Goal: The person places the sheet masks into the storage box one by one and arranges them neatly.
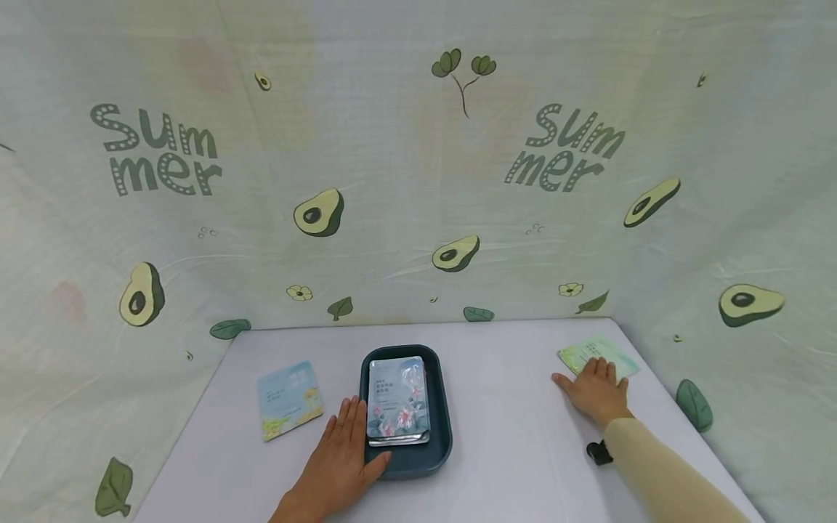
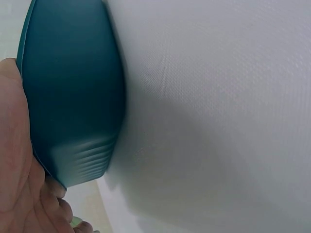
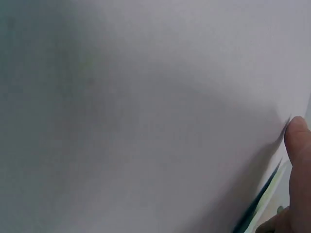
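Observation:
A dark blue-green tray lies in the middle of the table in the head view. On it rests a stack of blue, flower-printed sachets. My left hand touches the tray's left side, its fingers straight and its thumb over the near left corner. In the left wrist view that hand lies along the rim of the tray. My right hand rests with spread fingers on a pale green sachet at the far right, partly covering it. In the right wrist view the thumb is near the sachet's edge.
Left of the tray a light blue sachet with a yellow-green lower edge lies flat on the white table. A small black object shows by the right wrist. A printed cloth hangs behind the table.

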Tool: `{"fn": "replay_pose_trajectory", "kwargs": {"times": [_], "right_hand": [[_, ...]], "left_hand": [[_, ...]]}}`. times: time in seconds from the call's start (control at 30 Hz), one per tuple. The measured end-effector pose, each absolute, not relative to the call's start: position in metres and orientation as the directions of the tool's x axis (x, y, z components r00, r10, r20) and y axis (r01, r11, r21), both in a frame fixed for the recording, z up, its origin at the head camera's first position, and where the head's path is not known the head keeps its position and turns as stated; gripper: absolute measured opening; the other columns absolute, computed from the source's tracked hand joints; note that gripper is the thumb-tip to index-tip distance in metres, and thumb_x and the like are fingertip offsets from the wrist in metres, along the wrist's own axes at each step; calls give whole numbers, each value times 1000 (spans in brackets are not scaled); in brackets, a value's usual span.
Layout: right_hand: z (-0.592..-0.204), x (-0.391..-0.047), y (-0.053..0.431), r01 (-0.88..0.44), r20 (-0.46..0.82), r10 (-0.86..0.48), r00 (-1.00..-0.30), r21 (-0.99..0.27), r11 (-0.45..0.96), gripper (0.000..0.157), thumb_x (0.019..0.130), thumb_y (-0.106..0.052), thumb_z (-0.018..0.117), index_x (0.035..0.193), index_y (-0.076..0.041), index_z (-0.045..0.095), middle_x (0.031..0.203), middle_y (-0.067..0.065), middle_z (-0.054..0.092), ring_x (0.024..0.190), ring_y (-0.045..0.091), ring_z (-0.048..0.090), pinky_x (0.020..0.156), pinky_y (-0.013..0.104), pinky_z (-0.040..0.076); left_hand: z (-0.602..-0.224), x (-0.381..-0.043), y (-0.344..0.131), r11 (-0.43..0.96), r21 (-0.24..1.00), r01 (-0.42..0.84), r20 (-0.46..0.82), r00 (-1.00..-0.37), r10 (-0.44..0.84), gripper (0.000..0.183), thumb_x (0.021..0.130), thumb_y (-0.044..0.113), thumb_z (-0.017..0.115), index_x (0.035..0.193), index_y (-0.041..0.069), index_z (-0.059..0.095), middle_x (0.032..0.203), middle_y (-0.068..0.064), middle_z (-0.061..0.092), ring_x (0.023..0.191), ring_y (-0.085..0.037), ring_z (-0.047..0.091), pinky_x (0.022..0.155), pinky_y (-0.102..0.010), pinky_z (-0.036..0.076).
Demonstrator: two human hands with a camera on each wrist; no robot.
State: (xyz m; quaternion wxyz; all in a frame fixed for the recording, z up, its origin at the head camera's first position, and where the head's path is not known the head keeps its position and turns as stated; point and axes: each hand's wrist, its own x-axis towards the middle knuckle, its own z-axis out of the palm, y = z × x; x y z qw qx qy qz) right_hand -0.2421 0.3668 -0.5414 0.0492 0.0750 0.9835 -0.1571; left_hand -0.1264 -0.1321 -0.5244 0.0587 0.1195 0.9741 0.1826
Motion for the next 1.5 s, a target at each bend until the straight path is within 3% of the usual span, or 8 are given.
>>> {"fn": "replay_pose_trajectory", "kwargs": {"times": [0.3, 0.73, 0.97, 1.23, 1.37, 1.5], "right_hand": [[-546, -250, 345, 122, -167, 70, -983, -323, 939, 112, 107, -69, 36, 152, 29, 8, 161, 51, 2, 151, 67, -1, 116, 83, -3], [-550, -238, 274, -177, -86, -205, -975, -252, 951, 93, 108, -59, 46, 157, 18, 30, 167, 37, 25, 157, 55, 19, 122, 77, 11], [-549, -224, 256, -374, -66, -394, -917, -205, 904, 89, 106, -63, 48, 160, 7, 36, 169, 26, 32, 159, 45, 25, 125, 70, 19], [-546, -207, 260, -599, -77, -606, -792, -98, 795, 85, 105, -68, 43, 162, -4, 41, 169, 13, 38, 158, 32, 34, 127, 59, 28], [-543, -203, 266, -656, -113, -657, -745, -53, 753, 81, 106, -68, 40, 164, -11, 39, 171, 5, 37, 159, 26, 32, 129, 55, 26], [-541, -205, 272, -650, -48, -651, -757, -39, 759, 79, 106, -66, 46, 162, -10, 42, 166, 7, 44, 154, 29, 41, 126, 55, 33]], "left_hand": [[-525, -128, -134, 905, 359, 226, -56, -963, 262, 100, 102, 65, 55, 167, -1, 19, 175, -22, 15, 164, -39, 11, 128, -63, 20], [-525, -127, -135, 903, 362, 231, -52, -962, 267, 100, 102, 64, 56, 167, -2, 19, 175, -22, 15, 164, -39, 11, 128, -62, 21], [-522, -127, -136, 899, 363, 245, -54, -958, 283, 99, 103, 62, 57, 167, -3, 19, 175, -23, 15, 164, -39, 11, 128, -63, 21], [-522, -128, -137, 903, 345, 255, -54, -955, 291, 100, 103, 65, 55, 167, -2, 18, 175, -23, 14, 164, -39, 10, 128, -62, 21], [-523, -129, -139, 902, 345, 259, -52, -954, 294, 100, 103, 64, 56, 167, -2, 18, 175, -23, 15, 164, -39, 11, 128, -62, 21], [-523, -131, -140, 902, 341, 265, -50, -953, 299, 100, 102, 64, 56, 167, -1, 18, 175, -22, 16, 164, -38, 11, 129, -62, 21]]}}
